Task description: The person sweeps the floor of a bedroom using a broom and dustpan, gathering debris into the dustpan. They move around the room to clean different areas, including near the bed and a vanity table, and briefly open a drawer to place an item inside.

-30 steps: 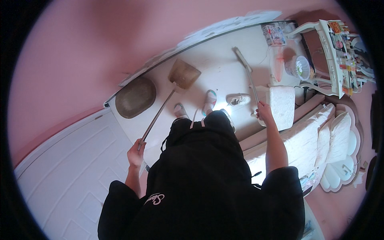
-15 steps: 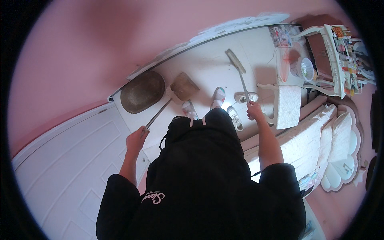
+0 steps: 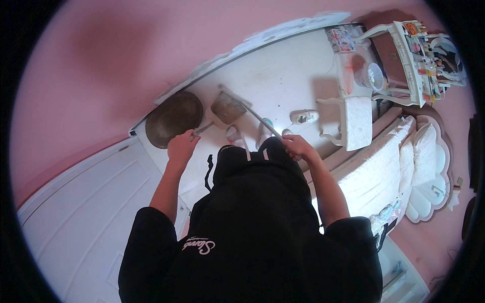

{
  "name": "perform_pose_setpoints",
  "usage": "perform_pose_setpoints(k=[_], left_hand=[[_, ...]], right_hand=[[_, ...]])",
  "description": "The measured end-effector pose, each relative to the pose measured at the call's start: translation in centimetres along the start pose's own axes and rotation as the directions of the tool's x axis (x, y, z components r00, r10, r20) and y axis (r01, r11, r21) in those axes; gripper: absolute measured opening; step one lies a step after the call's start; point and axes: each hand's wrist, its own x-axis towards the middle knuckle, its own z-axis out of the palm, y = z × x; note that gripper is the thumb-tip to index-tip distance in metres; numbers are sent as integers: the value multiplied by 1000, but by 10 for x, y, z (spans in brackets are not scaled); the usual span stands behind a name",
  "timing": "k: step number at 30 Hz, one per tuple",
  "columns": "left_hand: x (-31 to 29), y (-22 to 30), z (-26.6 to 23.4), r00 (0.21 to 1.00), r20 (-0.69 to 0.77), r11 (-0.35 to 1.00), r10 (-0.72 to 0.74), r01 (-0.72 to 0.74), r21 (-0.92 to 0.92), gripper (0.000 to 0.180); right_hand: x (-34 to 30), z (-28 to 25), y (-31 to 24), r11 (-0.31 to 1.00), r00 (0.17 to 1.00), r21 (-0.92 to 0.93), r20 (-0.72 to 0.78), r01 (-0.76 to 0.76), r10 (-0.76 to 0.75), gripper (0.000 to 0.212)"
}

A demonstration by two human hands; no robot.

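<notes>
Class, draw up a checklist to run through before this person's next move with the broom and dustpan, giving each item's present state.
1. Left hand closed on the dustpan handle: ok.
2. Right hand closed on the broom: ok.
3. Broom head lined up with the dustpan: ok, it overlaps the far edge in this view.
4. Broom head actually touching the dustpan: cannot tell; it is blurred.
5. Floor beside the feet clear of loose footwear: not ok; a white shoe lies to their right.
6. Dirt inside the dustpan: cannot tell.
</notes>
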Motion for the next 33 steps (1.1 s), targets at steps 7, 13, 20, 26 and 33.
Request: perform_pose_setpoints(k=[7, 13, 20, 26, 33], left_hand=[[-27, 7, 1, 992, 78, 995, -101, 101, -4, 31], [-94, 8, 21, 964, 65, 966, -259, 259, 11, 34], [-163, -4, 34, 934, 68, 936, -352, 349, 53, 37], [-191, -33, 42, 957, 43, 958, -288, 287, 23, 35], [-210, -71, 47, 962, 44, 960, -271, 274, -65, 31]], right_hand=[[-47, -44, -2, 989, 998, 148, 69, -13, 3, 43], [-24, -72, 20, 993, 985, -26, -132, 112, -115, 47], [22, -60, 71, 988, 972, -133, -208, 84, -111, 44], [10, 5, 95, 995, 992, -71, -99, 73, -80, 36], [-33, 109, 83, 994, 996, -105, 80, -21, 30, 37]])
